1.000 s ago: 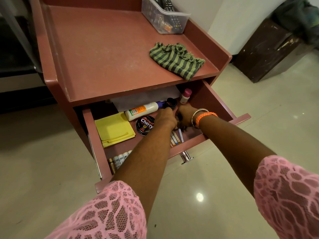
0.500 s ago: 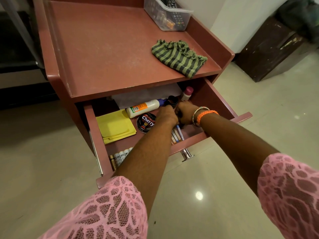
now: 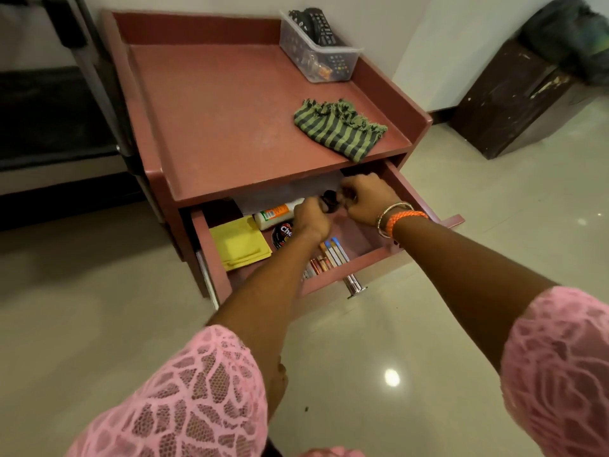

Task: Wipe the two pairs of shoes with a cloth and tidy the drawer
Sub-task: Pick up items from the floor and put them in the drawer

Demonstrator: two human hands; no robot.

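The reddish cabinet's drawer [image 3: 369,258] stands pulled out. Both my hands are inside it near the back. My left hand [image 3: 311,219] and my right hand [image 3: 365,199] have curled fingers that meet on a small black round container [image 3: 328,201] between them. How each hand grips it is partly hidden. A white glue bottle [image 3: 275,214] and a black shoe polish tin [image 3: 281,234] lie just left of my left hand. A yellow cloth [image 3: 239,242] lies at the drawer's left. Several pens [image 3: 333,253] lie along the front. A green striped cloth [image 3: 339,128] lies on the cabinet top. No shoes are in view.
A clear plastic basket [image 3: 318,57] with remote controls stands at the back right of the cabinet top [image 3: 214,120]. White paper [image 3: 296,191] lies at the drawer's back. A chrome drawer handle [image 3: 354,286] sticks out in front. A dark brown box [image 3: 514,97] stands on the floor at right.
Both hands moved from the middle of the drawer toward its back and came together on the small black container. The pink-capped bottle is now hidden behind my right hand.
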